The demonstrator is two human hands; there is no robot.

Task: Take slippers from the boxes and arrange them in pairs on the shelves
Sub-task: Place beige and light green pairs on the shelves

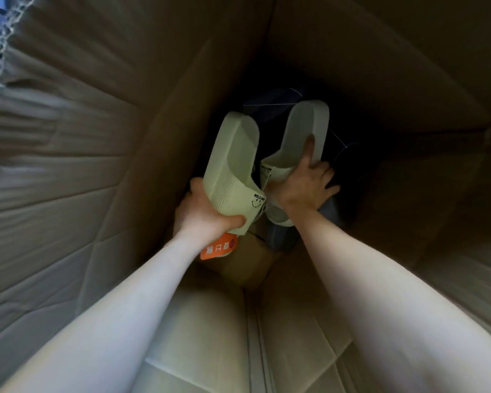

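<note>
Slippers (233, 165) in pale green are held inside the cardboard box (97, 137): one is gripped by the left hand (207, 214), the other by the right hand (304, 185).

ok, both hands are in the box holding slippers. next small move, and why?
Probably lift both hands straight up out of the box. The left hand grips one green slipper, the right hand grips the second slipper. They look like a matching pair, deep between the cardboard walls.
</note>
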